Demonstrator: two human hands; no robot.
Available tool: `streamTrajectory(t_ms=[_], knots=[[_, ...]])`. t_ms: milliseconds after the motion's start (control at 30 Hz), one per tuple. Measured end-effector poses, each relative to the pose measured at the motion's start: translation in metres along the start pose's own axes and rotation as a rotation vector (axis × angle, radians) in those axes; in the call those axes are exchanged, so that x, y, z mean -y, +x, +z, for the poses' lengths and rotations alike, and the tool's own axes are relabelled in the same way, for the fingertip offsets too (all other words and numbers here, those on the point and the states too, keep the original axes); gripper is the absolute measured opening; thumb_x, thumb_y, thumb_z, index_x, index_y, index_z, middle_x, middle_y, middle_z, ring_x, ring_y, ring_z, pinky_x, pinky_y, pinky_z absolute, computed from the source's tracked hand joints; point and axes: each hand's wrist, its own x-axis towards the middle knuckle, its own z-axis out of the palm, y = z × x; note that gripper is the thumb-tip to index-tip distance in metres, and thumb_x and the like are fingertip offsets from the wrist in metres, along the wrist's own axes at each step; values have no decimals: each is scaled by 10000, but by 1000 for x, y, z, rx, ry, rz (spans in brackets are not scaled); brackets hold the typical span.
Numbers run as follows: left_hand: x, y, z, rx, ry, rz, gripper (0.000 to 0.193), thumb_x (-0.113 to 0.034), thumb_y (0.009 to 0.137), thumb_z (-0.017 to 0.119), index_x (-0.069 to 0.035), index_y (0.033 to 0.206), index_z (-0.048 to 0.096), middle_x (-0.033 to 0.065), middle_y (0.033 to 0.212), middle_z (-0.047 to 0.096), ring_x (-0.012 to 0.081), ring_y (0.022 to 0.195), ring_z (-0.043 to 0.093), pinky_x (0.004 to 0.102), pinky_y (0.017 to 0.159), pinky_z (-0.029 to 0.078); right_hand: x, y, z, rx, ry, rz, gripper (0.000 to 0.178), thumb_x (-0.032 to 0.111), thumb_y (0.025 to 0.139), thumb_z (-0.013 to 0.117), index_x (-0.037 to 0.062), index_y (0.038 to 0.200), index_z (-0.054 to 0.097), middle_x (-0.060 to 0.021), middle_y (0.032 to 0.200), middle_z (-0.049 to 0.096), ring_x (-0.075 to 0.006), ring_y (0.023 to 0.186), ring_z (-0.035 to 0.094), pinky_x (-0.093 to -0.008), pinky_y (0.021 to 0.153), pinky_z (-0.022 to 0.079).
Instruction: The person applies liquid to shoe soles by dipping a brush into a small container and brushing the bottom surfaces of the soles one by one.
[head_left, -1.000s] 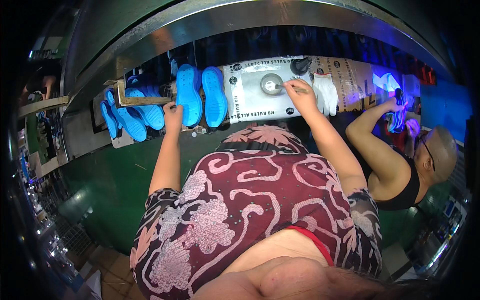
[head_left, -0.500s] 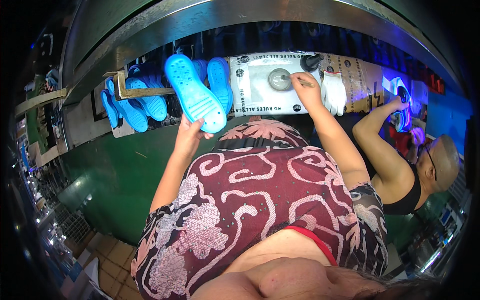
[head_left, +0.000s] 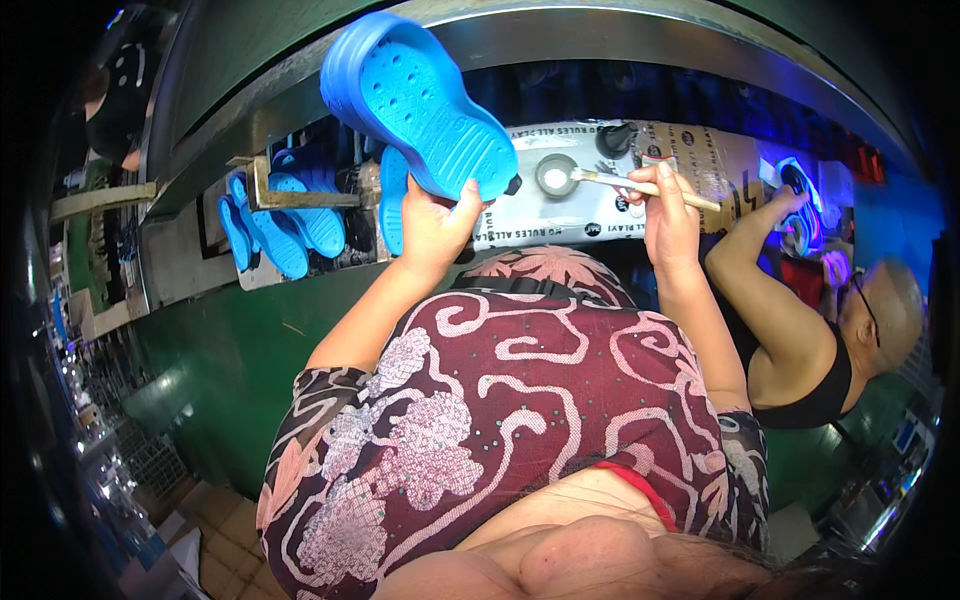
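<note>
Left hand (head_left: 437, 228): closed about the near end of a blue sole (head_left: 430, 105), thumb laid over its inner face, the other fingers mostly hidden beneath. The sole is raised above the bench, tilted, its far end overlapping the metal beam (head_left: 620, 22) in this view; its underside cannot be seen. Right hand (head_left: 675, 215): fingers drawn together in a pinch round the handle of a brush (head_left: 700, 202), part of which they cover. The pale bristles lie over the rim of a round grey bowl (head_left: 557, 160); whether they touch it cannot be told. The bowl stands on a printed white sheet (head_left: 530, 225), with a dark object (head_left: 617, 138) of unclear kind near its far right edge. A second blue sole (head_left: 392, 215) lies on the bench, largely covered by the held one. At left, further blue soles (head_left: 268, 235) are partly masked by a metal bar (head_left: 300, 199). At right, a co-worker (head_left: 800, 330) handles a shoe (head_left: 800, 205), its details lost in violet glare
</note>
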Motion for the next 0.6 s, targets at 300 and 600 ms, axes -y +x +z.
streamTrajectory(t_ms=[300,600], knots=[[-23,14,38,90,66,242,450,-49,761,645,34,1150,435,142,992,616,187,874,622,307,780,492,52,-8,42,378,-743,-775,150,99,824,578,28,713,651,-65,623,584,-212,602,542,-344,709,413],[-15,16,34,44,210,473,391,-9,712,654,11,1073,507,129,859,654,202,757,656,296,693,507,55,-10,37,325,-787,-711,214,130,862,550,31,695,641,-64,632,592,-202,630,550,-361,802,411]])
